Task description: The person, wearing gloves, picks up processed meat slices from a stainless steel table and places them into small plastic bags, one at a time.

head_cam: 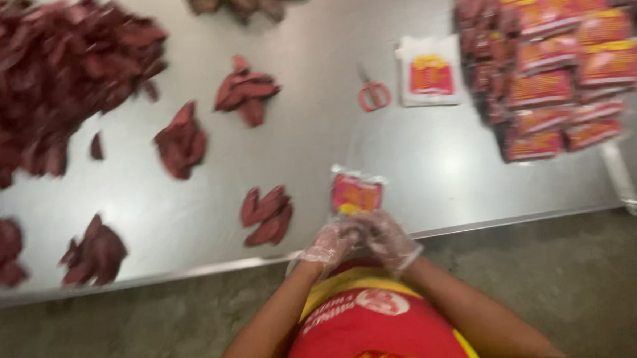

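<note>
Both my hands wear thin clear gloves and meet at the near edge of the steel table. My left hand and my right hand together grip the lower end of a small red and yellow packet, which sticks up away from me. A little heap of dark red dried slices lies just left of the packet. The frame is blurred, so finger details are unclear.
A big pile of dark red slices fills the far left, with smaller heaps spread about. Red-handled scissors and empty white bags lie mid-right. Filled red packets are stacked at far right.
</note>
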